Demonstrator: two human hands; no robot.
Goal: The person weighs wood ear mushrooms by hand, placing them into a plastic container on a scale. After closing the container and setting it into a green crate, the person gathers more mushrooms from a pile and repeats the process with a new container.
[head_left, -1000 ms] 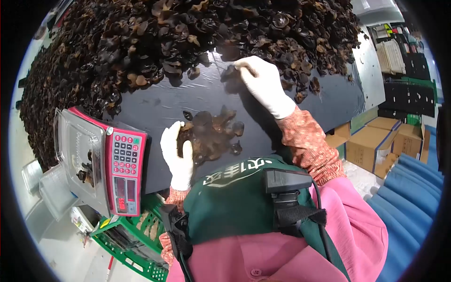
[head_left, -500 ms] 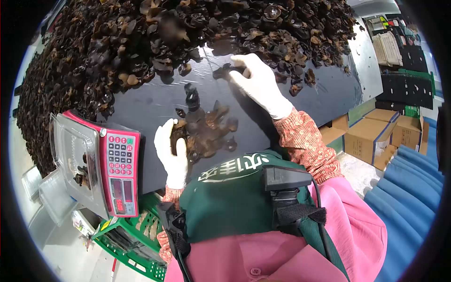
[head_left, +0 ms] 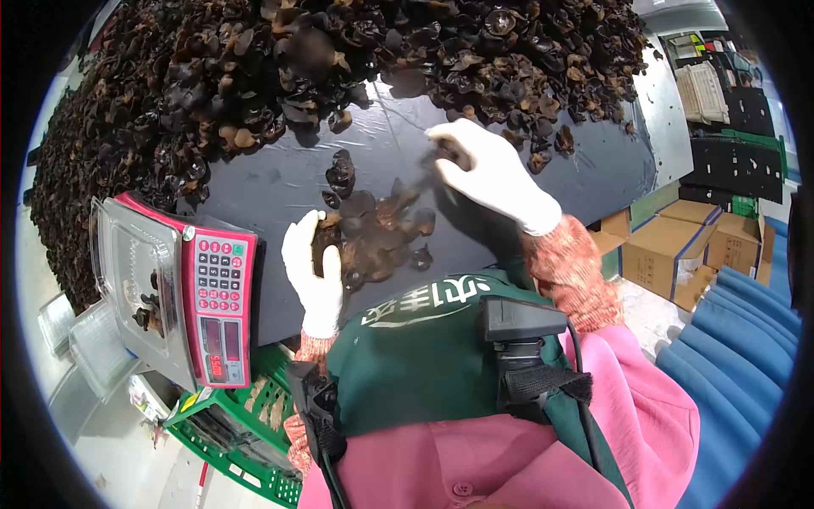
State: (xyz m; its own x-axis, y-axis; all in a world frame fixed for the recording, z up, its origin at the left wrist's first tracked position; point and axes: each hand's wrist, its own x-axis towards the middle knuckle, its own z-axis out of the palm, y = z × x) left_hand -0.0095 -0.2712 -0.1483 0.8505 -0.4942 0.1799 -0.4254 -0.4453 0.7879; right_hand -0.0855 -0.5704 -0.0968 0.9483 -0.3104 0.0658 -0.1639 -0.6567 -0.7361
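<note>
Both hands wear white gloves. My left hand curls around brown fungus pieces at the left edge of a small pile on the dark table. To the right and farther out, my right hand has its thumb and fingers curved around a dark fungus piece, just above the surface. A few loose dark pieces lie between the small pile and the big heap of black fungus across the back.
At the left stands a pink scale with a clear tray holding some pieces. Below it is a green crate. Cardboard boxes, black crates and blue sheeting are at the right.
My right hand has moved away from the heap, right and closer to my body, taking a dark piece along. My left hand stays at the small pile, nearly unmoved.
</note>
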